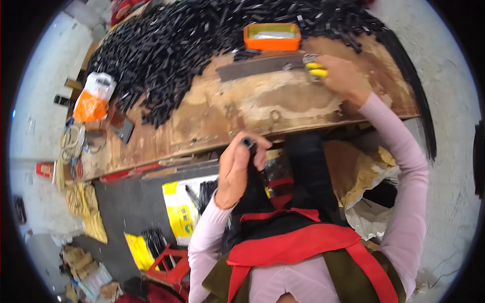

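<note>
My left hand [233,169] is closed around a black tube [247,142], held just off the near edge of the wooden bench, with its round hollow end facing up. My right hand [339,77] reaches over the bench at the right, fingers bent together. Yellow pieces [317,69] show at its fingertips; whether they are finger covers or part of a tool, I cannot tell. Beside those fingertips is small shiny metal, at the right end of a flat dark metal strip [257,66]. An orange tray [273,44] with pale contents sits just behind the strip.
A large heap of short black pieces [166,55] covers the bench's far side. At the bench's left stands an orange-and-white bag [94,98]. Long black strips [411,86] hang over its right end. An open sack [369,202] is below right; a red stool [172,267] stands lower left.
</note>
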Demonstrator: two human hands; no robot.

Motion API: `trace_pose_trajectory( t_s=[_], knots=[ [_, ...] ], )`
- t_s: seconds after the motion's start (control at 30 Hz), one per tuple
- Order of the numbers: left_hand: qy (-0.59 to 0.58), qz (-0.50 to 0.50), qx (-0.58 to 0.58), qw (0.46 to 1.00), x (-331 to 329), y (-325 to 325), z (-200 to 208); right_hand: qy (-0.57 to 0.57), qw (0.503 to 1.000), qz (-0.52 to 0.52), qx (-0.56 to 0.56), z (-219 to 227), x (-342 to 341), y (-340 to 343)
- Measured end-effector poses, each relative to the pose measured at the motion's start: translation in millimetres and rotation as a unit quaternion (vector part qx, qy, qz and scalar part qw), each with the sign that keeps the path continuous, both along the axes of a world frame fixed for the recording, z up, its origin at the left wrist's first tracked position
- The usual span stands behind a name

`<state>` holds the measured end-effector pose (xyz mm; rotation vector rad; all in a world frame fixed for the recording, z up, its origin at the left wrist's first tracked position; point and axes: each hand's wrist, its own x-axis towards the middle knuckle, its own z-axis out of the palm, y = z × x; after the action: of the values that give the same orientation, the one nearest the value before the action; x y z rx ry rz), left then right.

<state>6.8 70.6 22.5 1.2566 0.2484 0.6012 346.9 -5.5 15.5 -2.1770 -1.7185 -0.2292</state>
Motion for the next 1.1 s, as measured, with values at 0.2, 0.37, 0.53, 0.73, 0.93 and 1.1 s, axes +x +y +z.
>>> trace_pose_trajectory(
  t_s=[0.2,0.37,0.53,0.73,0.93,1.1],
  knots=[
    [-0.012,-0.026,-0.017,0.999,6,1,-4,0.117,0.991,-0.029,0.064,-8,19,6],
    [-0.020,-0.022,-0.012,0.999,-4,-8,1,0.290,0.945,-0.131,-0.068,7,38,12],
    [-0.069,0.011,-0.023,0.997,-25,-18,-1,0.715,0.696,-0.020,0.056,20,14,2],
    [-0.035,0.025,-0.039,0.998,-34,-31,13,0.826,0.561,0.045,0.018,17,-2,-20],
    [-0.042,0.019,-0.028,0.999,-32,-39,9,0.791,0.612,0.021,-0.001,39,-69,-32],
    [-0.035,0.014,-0.006,0.999,-26,-43,5,0.724,0.687,0.059,-0.023,53,-135,-40]
  ],
)
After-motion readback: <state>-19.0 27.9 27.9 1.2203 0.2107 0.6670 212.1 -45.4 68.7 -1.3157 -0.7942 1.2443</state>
